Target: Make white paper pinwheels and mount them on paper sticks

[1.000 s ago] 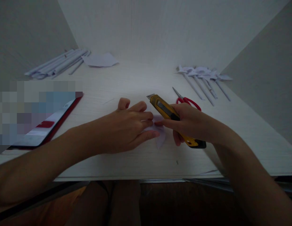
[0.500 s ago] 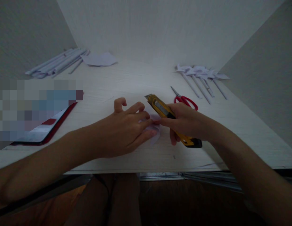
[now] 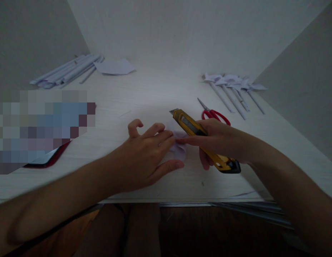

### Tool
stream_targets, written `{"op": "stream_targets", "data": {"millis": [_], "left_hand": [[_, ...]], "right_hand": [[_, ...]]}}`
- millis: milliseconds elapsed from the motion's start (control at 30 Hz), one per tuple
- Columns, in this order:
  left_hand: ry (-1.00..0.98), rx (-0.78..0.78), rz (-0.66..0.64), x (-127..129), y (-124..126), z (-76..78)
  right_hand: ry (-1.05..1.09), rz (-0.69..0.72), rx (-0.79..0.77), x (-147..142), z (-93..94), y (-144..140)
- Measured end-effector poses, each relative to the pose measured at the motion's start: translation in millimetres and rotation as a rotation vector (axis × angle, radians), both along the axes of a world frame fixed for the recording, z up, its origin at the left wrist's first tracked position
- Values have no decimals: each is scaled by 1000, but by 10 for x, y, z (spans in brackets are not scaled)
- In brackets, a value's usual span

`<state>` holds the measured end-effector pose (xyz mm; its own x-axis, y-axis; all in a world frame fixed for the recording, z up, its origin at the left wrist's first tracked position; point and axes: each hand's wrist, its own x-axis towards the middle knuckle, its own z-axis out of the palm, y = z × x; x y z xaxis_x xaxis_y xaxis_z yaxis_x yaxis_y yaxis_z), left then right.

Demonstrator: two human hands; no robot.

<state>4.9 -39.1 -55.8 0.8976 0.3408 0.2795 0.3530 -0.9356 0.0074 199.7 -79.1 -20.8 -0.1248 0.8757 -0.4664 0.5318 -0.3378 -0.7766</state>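
A small white folded paper lies on the table beneath my hands, partly covered by fingers. My left hand pins it down with its fingertips; the index finger and thumb stretch apart over it, and one outer finger is curled up. A yellow and black utility knife is gripped in my right hand, its blade tip pointing up and to the left, clear of the paper. The extended right index fingertip touches the paper beside the left fingers. Just beyond the right hand are red-handled scissors.
Rolled paper tubes are piled at the back left beside a loose paper sheet. Several paper sticks with folded tops lie at the back right. A red-cased device, mostly blurred out, sits at the left. White walls enclose the table.
My left thumb has spread away from the other fingers, baring more of the paper. The knife stays in my right hand. The whole view has shifted slightly.
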Motion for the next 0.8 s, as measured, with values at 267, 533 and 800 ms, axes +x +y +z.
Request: {"op": "stream_targets", "data": {"millis": [267, 533, 800], "left_hand": [[26, 12, -59, -49, 87, -8], [3, 30, -58, -24, 92, -7], [-19, 21, -28, -22, 71, -37]], "right_hand": [[60, -65, -90, -74, 31, -101], [19, -33, -4, -30, 83, -116], [-238, 111, 180, 307, 193, -56]]}}
